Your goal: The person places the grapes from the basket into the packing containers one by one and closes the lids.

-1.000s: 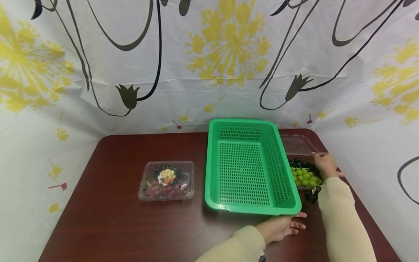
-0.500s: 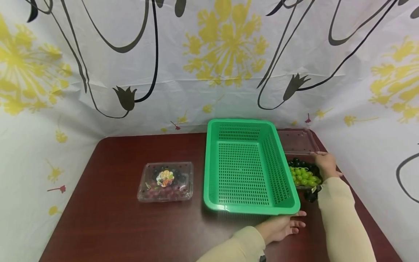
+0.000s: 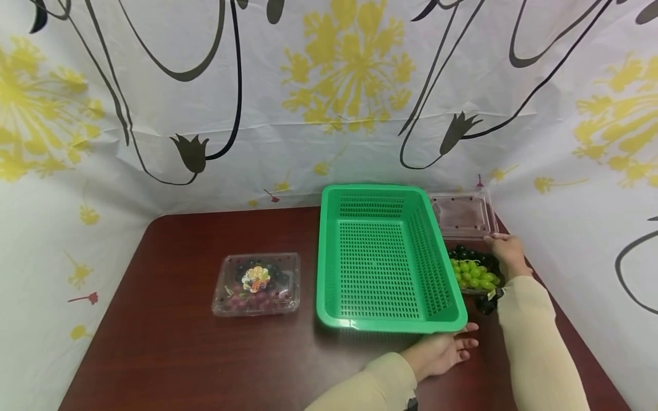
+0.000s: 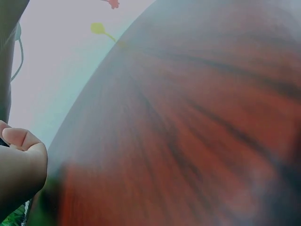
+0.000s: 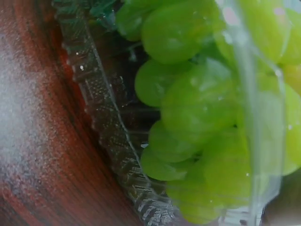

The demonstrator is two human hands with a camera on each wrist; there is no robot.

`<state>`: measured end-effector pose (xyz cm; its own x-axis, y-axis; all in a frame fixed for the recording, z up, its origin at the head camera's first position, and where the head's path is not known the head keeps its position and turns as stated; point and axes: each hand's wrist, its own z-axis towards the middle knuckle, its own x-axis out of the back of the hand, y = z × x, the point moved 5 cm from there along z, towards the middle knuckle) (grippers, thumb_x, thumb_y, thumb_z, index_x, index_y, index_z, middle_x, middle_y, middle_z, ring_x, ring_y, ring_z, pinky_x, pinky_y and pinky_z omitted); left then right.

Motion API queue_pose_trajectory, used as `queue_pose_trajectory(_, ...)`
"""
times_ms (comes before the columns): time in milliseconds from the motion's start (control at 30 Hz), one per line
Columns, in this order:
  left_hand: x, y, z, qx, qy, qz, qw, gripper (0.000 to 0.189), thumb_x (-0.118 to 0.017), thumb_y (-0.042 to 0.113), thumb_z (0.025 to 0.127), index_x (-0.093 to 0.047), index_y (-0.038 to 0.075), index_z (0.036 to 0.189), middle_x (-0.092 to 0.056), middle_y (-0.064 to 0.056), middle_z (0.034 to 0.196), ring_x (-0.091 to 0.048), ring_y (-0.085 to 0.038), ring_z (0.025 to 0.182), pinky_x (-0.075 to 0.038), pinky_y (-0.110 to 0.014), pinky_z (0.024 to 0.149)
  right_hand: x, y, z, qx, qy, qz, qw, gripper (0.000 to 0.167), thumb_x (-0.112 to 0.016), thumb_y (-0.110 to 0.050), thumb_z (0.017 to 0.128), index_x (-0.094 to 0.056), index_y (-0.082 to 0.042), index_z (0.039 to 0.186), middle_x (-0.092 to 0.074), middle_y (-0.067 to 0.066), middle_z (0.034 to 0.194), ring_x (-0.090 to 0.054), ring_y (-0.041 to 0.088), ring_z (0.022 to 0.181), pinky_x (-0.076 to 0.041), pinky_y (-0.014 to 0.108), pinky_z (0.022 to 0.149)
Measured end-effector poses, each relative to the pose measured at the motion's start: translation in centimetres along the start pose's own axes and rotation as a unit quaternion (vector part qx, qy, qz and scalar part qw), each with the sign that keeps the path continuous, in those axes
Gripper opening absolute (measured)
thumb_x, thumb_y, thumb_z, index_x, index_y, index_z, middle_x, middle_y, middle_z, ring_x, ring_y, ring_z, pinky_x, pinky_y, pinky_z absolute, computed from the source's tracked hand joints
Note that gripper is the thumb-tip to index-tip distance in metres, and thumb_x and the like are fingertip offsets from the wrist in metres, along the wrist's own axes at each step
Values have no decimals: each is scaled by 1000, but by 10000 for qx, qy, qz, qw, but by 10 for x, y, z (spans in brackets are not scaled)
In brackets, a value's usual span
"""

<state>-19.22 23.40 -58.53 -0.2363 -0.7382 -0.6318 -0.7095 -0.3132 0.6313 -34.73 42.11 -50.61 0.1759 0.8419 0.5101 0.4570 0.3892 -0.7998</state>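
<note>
On the right in the head view, my right hand pinches the near right corner of a clear plastic lid, which stands tilted up at the back. Below it, the clear fruit container holds green grapes and dark grapes; its ridged wall shows close up in the right wrist view. My left hand is just below the near right corner of the green basket, fingers extended, holding nothing. Only its curled thumb side shows in the left wrist view.
A lidded clear box with red and dark grapes and a fruit sticker sits left of the basket. The dark red table meets a white patterned cloth at the back and sides.
The clear lid has swung up from lying nearly flat to a tilt, with my right hand at its corner. My left hand stays put; the head view has shifted slightly.
</note>
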Motion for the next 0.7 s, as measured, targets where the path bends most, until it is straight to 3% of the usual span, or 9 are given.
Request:
queue_pose_trajectory(67,-1,1,1,-8,29,-28,10000,28,-47,28,100,-63,8,112,-54,2,112,-50,-6,76,-36,-18,62,0,-2,1,79,-42,103,9999,26,-45,-33,100,-50,-9,107,-31,26,142,-15,47,144,-6,67,112)
queue_pose_trajectory(167,-1,1,2,-15,46,-14,10000,27,-46,28,100,-62,10,113,-54,2,112,-50,-6,76,-36,-18,62,0,-2,3,180,-125,190,9996,33,-44,-30,100,-47,-3,119,-28,27,143,-25,45,140,-31,57,109)
queue_pose_trajectory(367,-2,2,4,-23,114,15,9999,26,-47,28,100,-62,11,112,-56,3,112,-51,-6,75,-36,-18,61,2,1,5,101,-109,205,9997,37,-45,-30,100,-47,-2,124,-28,26,146,-28,43,139,-33,54,110)
queue_pose_trajectory(533,-3,5,5,-40,199,-67,9998,24,-46,25,100,-62,10,112,-55,1,111,-51,-8,76,-36,-19,62,3,2,4,-104,-141,490,9986,34,-48,-29,99,-49,-5,125,-29,25,147,-30,42,137,-25,56,113)
queue_pose_trajectory(600,-4,5,6,-77,231,-55,9997,24,-46,24,100,-62,10,112,-55,1,111,-51,-9,76,-37,-20,62,4,3,4,-196,-160,638,9976,28,-50,-27,99,-51,-9,119,-39,20,136,-42,37,125,-22,59,114)
queue_pose_trajectory(700,-5,5,8,-162,258,-24,9995,23,-46,24,100,-61,11,112,-56,1,110,-51,-8,76,-36,-19,62,8,5,3,-247,-171,772,9966,16,-51,-25,98,-52,-14,110,-45,6,119,-49,18,102,-21,58,115)
